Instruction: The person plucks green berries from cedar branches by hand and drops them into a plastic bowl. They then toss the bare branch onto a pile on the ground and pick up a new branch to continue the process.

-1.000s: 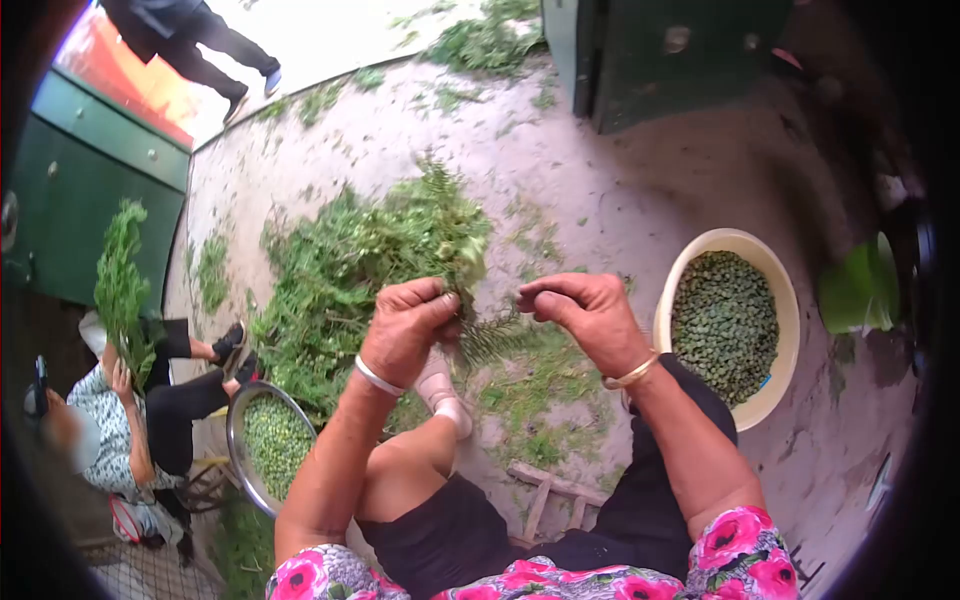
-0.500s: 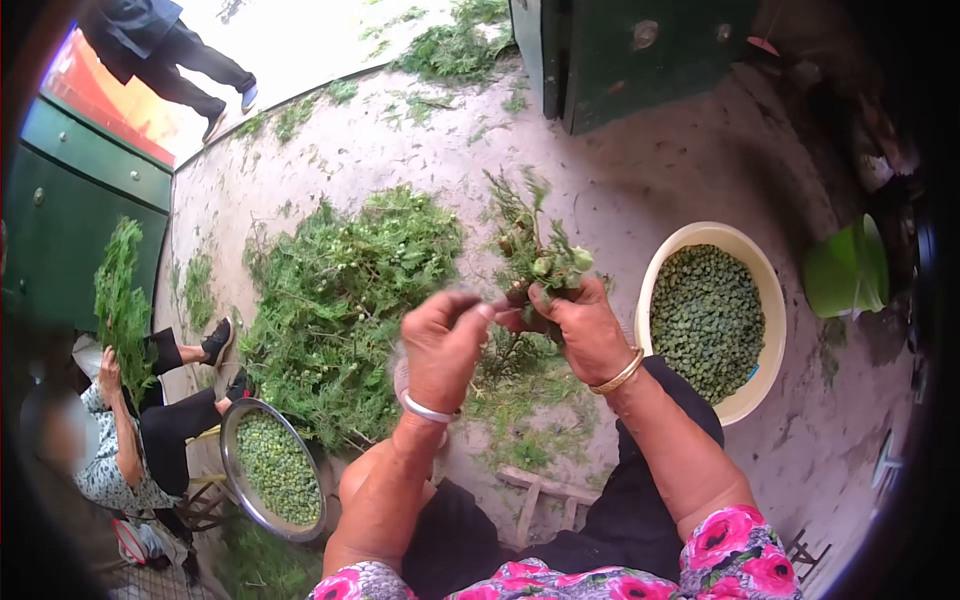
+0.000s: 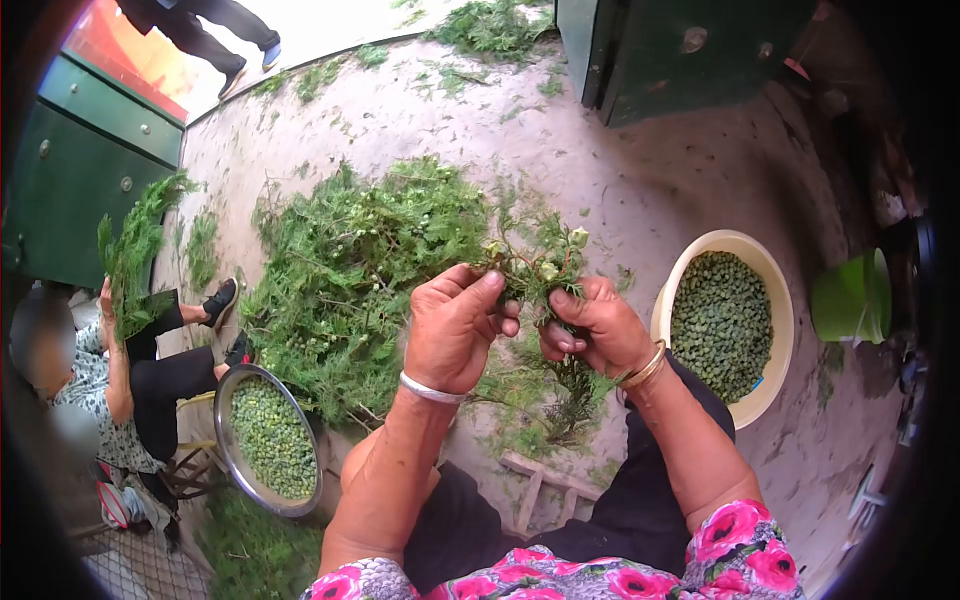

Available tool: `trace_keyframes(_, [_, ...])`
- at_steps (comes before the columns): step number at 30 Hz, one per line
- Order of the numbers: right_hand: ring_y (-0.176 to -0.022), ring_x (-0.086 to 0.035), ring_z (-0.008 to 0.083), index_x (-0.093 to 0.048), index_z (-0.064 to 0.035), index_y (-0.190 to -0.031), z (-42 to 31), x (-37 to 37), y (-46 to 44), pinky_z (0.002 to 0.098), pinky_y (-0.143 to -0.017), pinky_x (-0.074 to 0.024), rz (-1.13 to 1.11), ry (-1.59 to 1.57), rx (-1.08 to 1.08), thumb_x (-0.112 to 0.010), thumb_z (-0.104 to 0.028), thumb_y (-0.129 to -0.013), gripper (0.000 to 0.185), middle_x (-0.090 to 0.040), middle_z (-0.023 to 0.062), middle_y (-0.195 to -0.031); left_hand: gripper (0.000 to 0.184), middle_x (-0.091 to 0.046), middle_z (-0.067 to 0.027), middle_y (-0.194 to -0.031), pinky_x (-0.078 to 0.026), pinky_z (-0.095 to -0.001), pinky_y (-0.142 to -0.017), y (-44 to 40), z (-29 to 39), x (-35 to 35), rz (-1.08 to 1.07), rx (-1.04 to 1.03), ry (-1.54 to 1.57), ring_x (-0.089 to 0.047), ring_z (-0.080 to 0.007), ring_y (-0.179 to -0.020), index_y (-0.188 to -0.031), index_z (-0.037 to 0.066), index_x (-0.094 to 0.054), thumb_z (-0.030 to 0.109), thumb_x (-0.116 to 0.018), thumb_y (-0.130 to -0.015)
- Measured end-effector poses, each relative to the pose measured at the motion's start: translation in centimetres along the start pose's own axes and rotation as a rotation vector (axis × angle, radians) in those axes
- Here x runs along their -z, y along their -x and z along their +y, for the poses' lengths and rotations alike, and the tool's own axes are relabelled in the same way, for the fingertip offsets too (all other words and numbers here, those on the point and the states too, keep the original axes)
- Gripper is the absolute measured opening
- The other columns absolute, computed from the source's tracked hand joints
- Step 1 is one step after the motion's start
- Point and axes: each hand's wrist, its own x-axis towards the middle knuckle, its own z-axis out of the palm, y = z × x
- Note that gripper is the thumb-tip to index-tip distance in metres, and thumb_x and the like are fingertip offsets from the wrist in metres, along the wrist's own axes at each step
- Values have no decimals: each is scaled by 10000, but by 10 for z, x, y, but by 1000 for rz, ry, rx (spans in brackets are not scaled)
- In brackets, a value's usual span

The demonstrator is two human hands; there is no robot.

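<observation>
My right hand [image 3: 600, 325] is closed round a small green sprig [image 3: 545, 262] with pale green cones on it; leafy ends hang below the palm. Against the sprig's left side, my left hand [image 3: 455, 325] pinches with thumb and forefinger near a pale cone. A large pile of green branches [image 3: 360, 280] lies on the floor beyond and left of my left hand. To the right of my right hand stands a cream basin [image 3: 785, 345] holding many small green cones [image 3: 720, 325].
At the left a seated person [image 3: 120, 380] holds a leafy branch [image 3: 138, 255] beside a metal basin [image 3: 224, 440] of green cones. A wooden stool [image 3: 530, 495] is between my legs. A green bucket [image 3: 850, 298] stands far right. Another person's legs [image 3: 215, 35] show at the top left.
A second ago my left hand was at the greenery and my right hand had no sprig. Now the sprig is in my right hand, and my left fingers have moved up to its cones.
</observation>
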Motion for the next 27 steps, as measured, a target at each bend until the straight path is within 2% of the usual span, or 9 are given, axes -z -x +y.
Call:
trace_keyframes(3, [-458,-388,73,-570,-20,-1005,4,-1,-1,283,-533,-404,4,64,-9,-546,-208,-941,200,-470,-5,-565,138,-630,-94,-824,-490,-262,-484,2,-4,-1,125,-36,-153,-603,-159,-627,-968,-35,-572,39,-623,-864])
trace_keyframes(8, [-454,-376,60,-581,-13,-992,4,0,1,257,-517,-400,14,-30,-30,-535,-178,-943,177,-462,-8,-559,98,-611,-72,-765,-438,-230,-433,3,1,-2,148,-97,-226,-573,-123,-565,-897,-25,-587,47,-640,-856])
trace_keyframes(13, [-459,-375,67,-521,-37,-817,6,-2,-1,261,-487,-383,-20,31,-42,-532,-151,-939,167,-437,-2,-548,137,-566,-31,-656,-394,-216,-387,3,4,-3,220,-318,-559,-520,-78,-506,-750,-7,-578,49,-632,-862])
trace_keyframes(17, [-456,-374,76,-491,-50,-764,7,-4,-6,267,-473,-374,-8,22,-41,-533,-146,-937,203,-432,1,-545,149,-554,-19,-659,-383,-215,-373,-1,-1,-4,300,-471,-836,-499,-73,-490,-746,1,-558,53,-624,-869])
trace_keyframes(20, [-451,-376,83,-498,-44,-749,6,-6,-5,270,-466,-371,-17,-65,-18,-544,-153,-934,220,-419,-6,-532,169,-523,-14,-630,-351,-206,-352,-2,-1,-11,290,-342,-385,-457,-61,-476,-763,20,-533,90,-620,-890])
trace_keyframes(23, [-443,-358,84,-509,-37,-743,2,-4,1,278,-474,-365,-57,-87,-15,-547,-179,-936,243,-387,-24,-501,178,-547,-55,-704,-352,-198,-374,-14,15,17,344,-354,-223,-470,-68,-518,-804,13,-536,137,-591,-920])
trace_keyframes(25, [-417,-312,71,-560,-29,-795,-7,3,12,283,-477,-328,-33,-171,20,-547,-204,-933,222,-362,-44,-471,147,-585,-108,-806,-406,-188,-467,-22,38,62,263,-188,233,-503,-80,-581,-852,5,-541,127,-590,-917])
trace_keyframes(26, [-408,-291,67,-567,-25,-787,-9,7,13,274,-467,-314,-25,-191,33,-553,-248,-928,265,-352,-52,-460,119,-585,-153,-889,-444,-234,-556,-22,44,69,168,-110,297,-523,-121,-665,-935,-2,-546,116,-552,-922])
trace_keyframes(27, [-408,-291,67,-567,-25,-787,-11,11,13,274,-467,-314,-26,-190,36,-553,-248,-928,265,-352,-52,-460,119,-585,-153,-889,-444,-234,-556,-21,41,71,166,-111,296,-523,-121,-665,-935,-2,-546,116,-552,-922])
